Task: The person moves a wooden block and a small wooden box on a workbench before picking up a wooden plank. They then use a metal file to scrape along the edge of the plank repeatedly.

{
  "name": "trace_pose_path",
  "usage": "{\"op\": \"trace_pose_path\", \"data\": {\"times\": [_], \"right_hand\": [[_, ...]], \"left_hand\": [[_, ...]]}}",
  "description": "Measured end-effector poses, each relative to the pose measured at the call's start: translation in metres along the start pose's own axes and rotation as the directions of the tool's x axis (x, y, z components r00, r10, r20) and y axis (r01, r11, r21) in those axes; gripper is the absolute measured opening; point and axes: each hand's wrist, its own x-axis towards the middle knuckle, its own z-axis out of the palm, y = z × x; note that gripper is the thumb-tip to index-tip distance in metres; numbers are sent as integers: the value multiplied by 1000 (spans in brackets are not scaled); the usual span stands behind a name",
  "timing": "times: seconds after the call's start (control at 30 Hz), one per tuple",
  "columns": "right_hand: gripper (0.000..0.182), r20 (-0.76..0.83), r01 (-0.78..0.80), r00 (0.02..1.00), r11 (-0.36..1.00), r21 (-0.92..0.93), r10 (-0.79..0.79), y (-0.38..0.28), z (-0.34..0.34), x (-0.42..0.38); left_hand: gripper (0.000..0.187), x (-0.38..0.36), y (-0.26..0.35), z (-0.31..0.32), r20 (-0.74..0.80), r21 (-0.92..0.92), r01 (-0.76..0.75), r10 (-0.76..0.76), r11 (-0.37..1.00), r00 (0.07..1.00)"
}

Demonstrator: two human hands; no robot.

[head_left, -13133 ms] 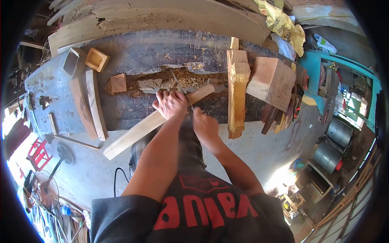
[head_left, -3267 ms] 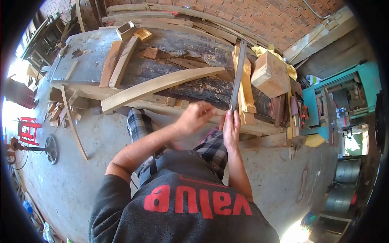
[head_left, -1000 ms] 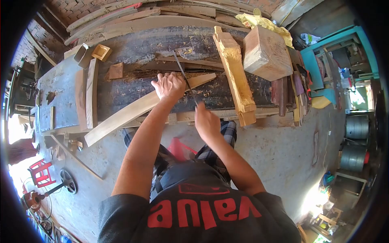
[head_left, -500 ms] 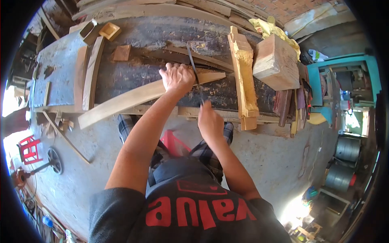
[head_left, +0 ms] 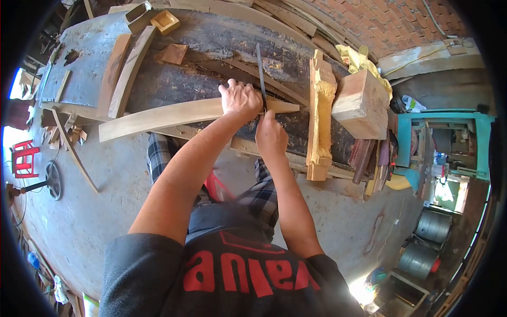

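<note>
A long, gently curved piece of pale wood (head_left: 169,115) lies on the dark, worn workbench (head_left: 211,42), its left end jutting over the front edge. My left hand (head_left: 241,99) bears down on it from above, its fingers bent over the far side. Just right of that hand, a thin dark blade, which looks like a hand saw (head_left: 261,74) seen edge-on, crosses the wood. My right hand (head_left: 272,134) is wrapped round its near end, which the fist hides. The blade points away from me, and the wood's narrow tip sticks out to its right.
A carved yellowish wood piece (head_left: 320,116) and a big wooden block (head_left: 362,100) stand on the right. Two strips (head_left: 132,74), a small square block (head_left: 174,54) and a small yellow box (head_left: 165,22) lie at left. A red stool (head_left: 25,158) stands on the floor.
My right hand has moved forward, bringing the blade farther across the wood and its fist closer to it. My left hand keeps its place on the wood. The whole view has tilted slightly.
</note>
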Motion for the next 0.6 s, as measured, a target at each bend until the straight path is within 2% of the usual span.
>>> {"op": "trace_pose_path", "data": {"times": [0.03, 0.1, 0.17, 0.2, 0.27, 0.37, 0.43, 0.5, 0.6], "right_hand": [[17, -20, 8, 1000, 1000, -7, -8, -1, -1, 3], [17, 126, -120, 984, 991, -62, 127, 0, -14, -39], [17, 266, -181, 939, 971, -153, 217, -1, -21, -74], [17, 282, -183, 933, 970, -159, 222, -1, -21, -71], [17, 148, -108, 982, 991, -82, 119, -3, -15, -39], [16, 69, -11, 997, 998, -57, 15, -4, -2, 13], [15, 51, -10, 999, 999, -37, 12, -3, -7, -11], [15, 184, -181, 963, 978, -106, 198, -4, -19, -51], [17, 194, -209, 955, 972, -105, 226, -3, -20, -72]], "left_hand": [[34, 0, 1, 0, 7, -1, -1, 1, 1000, 1000], [35, 2, 2, -1, 8, -21, 11, -11, 1000, 1000], [35, 0, 3, -3, 9, -14, 0, 0, 1000, 1000], [35, -1, 3, -2, 8, -10, 3, -2, 1000, 1000], [35, 0, 1, 1, 4, -1, -1, 1, 1000, 1000], [36, 0, 0, 3, -17, -20, -6, 6, 1000, 1000], [36, -1, 1, 4, -34, -15, -1, 0, 1000, 999], [36, 1, 1, 5, -33, 4, -9, 9, 1000, 999], [35, -2, 1, 4, -15, -20, -1, 0, 1000, 1000]]}}
